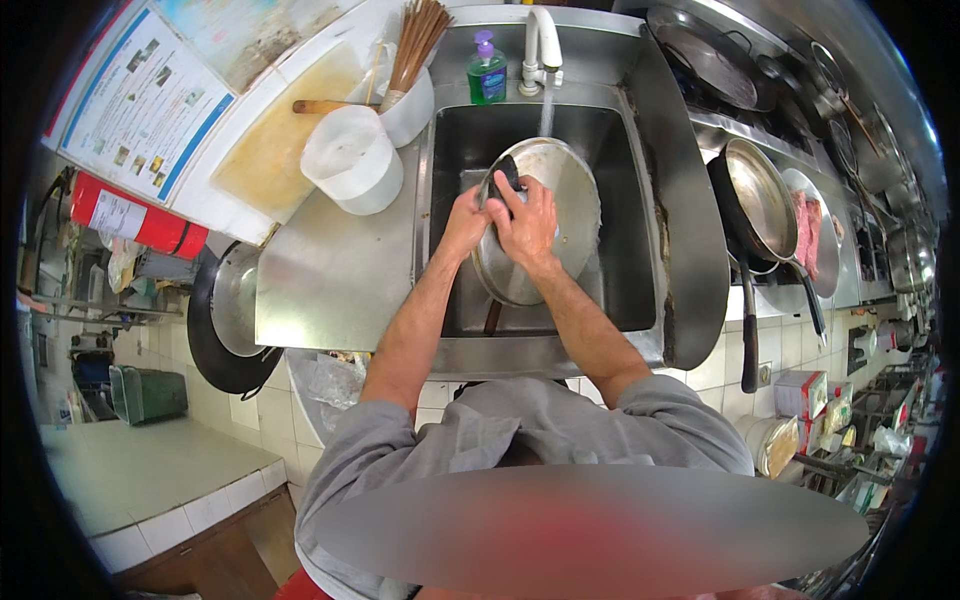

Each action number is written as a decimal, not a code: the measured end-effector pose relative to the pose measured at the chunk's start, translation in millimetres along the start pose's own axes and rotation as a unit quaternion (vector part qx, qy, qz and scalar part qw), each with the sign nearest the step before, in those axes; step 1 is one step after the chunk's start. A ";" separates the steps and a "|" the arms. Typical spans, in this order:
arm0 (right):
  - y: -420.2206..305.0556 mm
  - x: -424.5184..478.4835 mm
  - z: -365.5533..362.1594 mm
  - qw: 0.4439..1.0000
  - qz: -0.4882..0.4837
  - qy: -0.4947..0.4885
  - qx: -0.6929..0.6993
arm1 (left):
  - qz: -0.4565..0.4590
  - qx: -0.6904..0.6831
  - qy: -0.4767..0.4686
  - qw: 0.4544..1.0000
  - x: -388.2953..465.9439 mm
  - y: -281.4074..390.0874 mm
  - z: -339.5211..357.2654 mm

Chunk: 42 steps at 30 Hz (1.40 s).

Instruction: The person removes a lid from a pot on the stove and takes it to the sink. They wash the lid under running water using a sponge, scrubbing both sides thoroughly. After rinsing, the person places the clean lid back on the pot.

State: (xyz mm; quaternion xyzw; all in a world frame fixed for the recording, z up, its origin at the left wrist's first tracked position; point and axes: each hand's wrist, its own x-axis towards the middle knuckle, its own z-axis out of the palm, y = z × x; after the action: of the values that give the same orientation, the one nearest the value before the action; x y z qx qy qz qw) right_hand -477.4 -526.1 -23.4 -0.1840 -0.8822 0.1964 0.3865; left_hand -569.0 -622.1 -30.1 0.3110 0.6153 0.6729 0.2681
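Observation:
Over the stainless steel sink (615, 300), a large round metal lid or pan (574, 217) lies tilted; which of the two is unclear. My left hand (471, 221) is closed at its upper left part, around something dark at the rim. My right hand (527, 221) lies beside it over the metal, fingers bent, touching the dark piece (506, 174), perhaps a scouring pad or a handle. Which hand bears its weight cannot be told. Water (547, 112) runs from the white faucet (544, 45) onto or behind the far rim. A brown handle (493, 316) shows below the round piece.
A soap pump bottle (487, 75) stands behind the sink. Left are white plastic tubs (360, 165), one with a bundled stick brush (416, 45). Beyond the right splash guard (686, 225) are frying pans (761, 199) and a plate of raw meat (810, 225).

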 end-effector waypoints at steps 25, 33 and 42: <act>-24.1 12.3 43.0 0.995 0.028 0.044 0.080 | -0.015 -0.026 0.191 0.981 -40.9 4.7 -21.1; -38.9 20.9 46.5 0.978 -0.066 -0.084 0.180 | -0.015 0.067 0.155 0.986 -39.7 -24.8 -30.9; 103.9 76.9 7.9 0.784 0.422 -0.198 0.409 | -0.006 0.104 0.128 0.986 -70.9 33.9 -17.9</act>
State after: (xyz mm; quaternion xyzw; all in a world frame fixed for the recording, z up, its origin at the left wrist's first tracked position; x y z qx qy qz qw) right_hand -514.1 -402.2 -32.3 -0.3200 -0.6105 0.7144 0.1208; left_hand -534.6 -689.9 -3.5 0.2452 0.7132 0.6376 0.1571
